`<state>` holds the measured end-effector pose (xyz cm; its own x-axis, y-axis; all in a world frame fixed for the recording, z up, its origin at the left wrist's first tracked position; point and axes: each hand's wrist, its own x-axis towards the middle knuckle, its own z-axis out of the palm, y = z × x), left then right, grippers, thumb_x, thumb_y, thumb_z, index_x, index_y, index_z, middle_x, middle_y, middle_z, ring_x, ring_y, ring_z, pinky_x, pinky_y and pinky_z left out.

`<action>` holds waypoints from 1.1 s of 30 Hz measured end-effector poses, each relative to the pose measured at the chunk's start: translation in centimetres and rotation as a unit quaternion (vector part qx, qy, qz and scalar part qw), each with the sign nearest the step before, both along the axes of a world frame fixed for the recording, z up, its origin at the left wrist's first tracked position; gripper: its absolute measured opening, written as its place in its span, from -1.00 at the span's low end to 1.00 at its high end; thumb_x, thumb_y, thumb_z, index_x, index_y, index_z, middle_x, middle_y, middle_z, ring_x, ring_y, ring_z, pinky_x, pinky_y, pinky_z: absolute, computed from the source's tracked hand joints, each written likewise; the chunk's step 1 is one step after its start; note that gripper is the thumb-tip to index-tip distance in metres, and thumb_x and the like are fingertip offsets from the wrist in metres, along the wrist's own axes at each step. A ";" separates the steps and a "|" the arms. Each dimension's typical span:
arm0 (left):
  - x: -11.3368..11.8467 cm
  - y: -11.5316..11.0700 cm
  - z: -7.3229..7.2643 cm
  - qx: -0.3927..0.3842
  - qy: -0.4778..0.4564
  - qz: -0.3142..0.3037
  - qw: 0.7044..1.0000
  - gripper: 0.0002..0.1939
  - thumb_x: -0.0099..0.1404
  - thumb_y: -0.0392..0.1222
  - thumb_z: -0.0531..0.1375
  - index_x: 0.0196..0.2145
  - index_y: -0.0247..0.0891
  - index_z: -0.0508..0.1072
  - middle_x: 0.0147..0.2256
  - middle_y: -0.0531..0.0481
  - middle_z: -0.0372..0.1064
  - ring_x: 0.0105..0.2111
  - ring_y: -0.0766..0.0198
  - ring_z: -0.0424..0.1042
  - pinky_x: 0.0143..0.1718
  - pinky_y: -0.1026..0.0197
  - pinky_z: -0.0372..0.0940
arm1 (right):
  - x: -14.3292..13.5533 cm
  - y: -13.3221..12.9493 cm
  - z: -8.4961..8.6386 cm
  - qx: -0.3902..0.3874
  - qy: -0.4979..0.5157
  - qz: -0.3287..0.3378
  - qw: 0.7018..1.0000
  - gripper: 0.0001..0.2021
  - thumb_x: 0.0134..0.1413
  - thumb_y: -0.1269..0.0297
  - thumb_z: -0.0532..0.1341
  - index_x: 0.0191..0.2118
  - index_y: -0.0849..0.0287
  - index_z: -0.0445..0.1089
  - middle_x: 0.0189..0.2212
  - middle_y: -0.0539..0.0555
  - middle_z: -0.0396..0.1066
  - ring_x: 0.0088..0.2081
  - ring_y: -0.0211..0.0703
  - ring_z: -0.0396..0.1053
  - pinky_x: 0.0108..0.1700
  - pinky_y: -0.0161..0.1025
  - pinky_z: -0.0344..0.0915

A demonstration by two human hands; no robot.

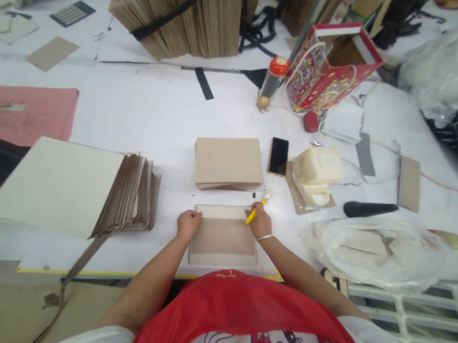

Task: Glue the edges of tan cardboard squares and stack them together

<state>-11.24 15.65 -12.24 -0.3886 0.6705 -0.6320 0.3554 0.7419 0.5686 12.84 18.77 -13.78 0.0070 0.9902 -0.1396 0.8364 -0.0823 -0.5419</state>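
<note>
A shallow rectangular tray with pale edges and a brown middle (222, 236) lies on the white table close to my body. My left hand (189, 225) pinches its far left corner, fingers closed. At its far right corner is my right hand (260, 220), closed round a yellow brush (256, 212) whose pale bristles point away from me. Some of the right fingertips are hidden behind the tray's edge and the brush. Just beyond the tray sits a stack of tan boards (227, 161).
Left stands a fanned pile of folded boards (125, 197). Right are a phone (278, 156), a yellowish block (318, 168), a black-handled tool (370, 207) and a plastic-lined bowl (369, 247). Farther back are a jar (273, 82), a red paper bag (340, 74) and a strapped board bundle (190, 20).
</note>
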 end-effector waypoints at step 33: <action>-0.4 -0.3 -0.4 0.016 0.048 -0.038 0.998 -0.71 0.14 -0.01 0.07 -0.53 -0.29 0.36 -0.64 0.03 0.34 -0.67 0.37 0.31 -0.55 0.34 0.19 | 0.3 -0.6 -0.8 0.021 0.014 0.000 1.000 -0.77 0.07 0.11 -0.01 -0.23 0.15 0.17 -0.49 -0.03 0.29 -0.52 -0.26 0.23 -0.44 -0.35 0.06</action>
